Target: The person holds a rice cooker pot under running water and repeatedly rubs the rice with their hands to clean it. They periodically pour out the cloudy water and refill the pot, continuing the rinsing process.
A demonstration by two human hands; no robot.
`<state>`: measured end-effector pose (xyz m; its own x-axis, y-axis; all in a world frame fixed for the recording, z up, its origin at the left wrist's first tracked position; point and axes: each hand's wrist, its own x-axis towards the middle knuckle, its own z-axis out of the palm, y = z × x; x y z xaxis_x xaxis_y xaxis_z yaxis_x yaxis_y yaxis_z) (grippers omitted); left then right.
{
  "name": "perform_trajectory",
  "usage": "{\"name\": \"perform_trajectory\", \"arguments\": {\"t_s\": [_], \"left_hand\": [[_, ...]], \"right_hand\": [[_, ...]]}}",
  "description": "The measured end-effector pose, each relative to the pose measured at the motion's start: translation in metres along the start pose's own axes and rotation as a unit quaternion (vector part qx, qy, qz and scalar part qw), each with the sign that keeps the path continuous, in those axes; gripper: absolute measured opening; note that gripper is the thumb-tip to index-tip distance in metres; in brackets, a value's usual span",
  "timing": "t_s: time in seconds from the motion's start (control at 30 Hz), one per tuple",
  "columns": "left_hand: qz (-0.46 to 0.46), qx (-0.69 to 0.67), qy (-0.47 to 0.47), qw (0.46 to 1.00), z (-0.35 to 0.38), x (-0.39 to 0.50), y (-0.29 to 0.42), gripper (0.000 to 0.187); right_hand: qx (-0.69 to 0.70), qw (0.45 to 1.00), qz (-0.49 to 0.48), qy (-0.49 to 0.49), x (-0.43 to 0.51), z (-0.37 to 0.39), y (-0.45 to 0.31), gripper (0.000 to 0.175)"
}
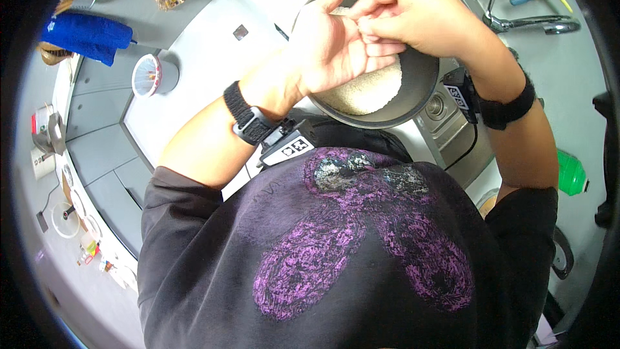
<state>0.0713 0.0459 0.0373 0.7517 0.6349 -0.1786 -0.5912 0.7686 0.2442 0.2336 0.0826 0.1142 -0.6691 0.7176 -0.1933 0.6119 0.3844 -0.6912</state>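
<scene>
Both of my hands hover over a dark round pot point(421, 77) with a heap of pale grains like rice point(373, 92) inside. My left hand point(334, 48) is turned palm up, its thumb raised and its fingers partly curled. Across its fingers reaches my right hand point(397, 17), with thumb and fingertips pinched together at the left fingers. Whether a small thing lies between those fingertips cannot be told. The hands cover part of the grains and the pot's far side. Each wrist wears a black strap with a small device.
A steel sink point(436, 106) with a faucet point(537, 24) lies right of the pot. To the left stands a plastic bin point(155, 75) on the floor. A blue towel point(92, 34) hangs at the upper left. A green bottle point(571, 173) is beyond my right elbow.
</scene>
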Motion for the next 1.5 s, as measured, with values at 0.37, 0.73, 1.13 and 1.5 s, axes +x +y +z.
{"name": "perform_trajectory", "arguments": {"t_s": [0.37, 0.73, 1.13, 1.5], "left_hand": [[-0.013, -0.169, -0.220, 0.961, 0.011, 0.013, -0.006, 0.078], [-0.025, -0.157, -0.173, 0.972, 0.012, 0.004, -0.008, 0.095], [0.027, -0.016, -0.110, 0.993, 0.014, 0.002, -0.012, 0.087], [0.005, -0.077, -0.181, 0.981, -0.011, 0.011, -0.008, 0.080]], "right_hand": [[0.092, 0.978, -0.024, 0.184, -0.045, 0.001, -0.017, 0.022], [-0.167, 0.940, -0.203, 0.218, -0.043, 0.018, -0.008, 0.014], [-0.256, 0.926, -0.196, 0.194, -0.037, 0.028, 0.000, 0.016], [0.098, 0.985, 0.003, 0.144, -0.044, 0.020, 0.002, 0.007]]}}
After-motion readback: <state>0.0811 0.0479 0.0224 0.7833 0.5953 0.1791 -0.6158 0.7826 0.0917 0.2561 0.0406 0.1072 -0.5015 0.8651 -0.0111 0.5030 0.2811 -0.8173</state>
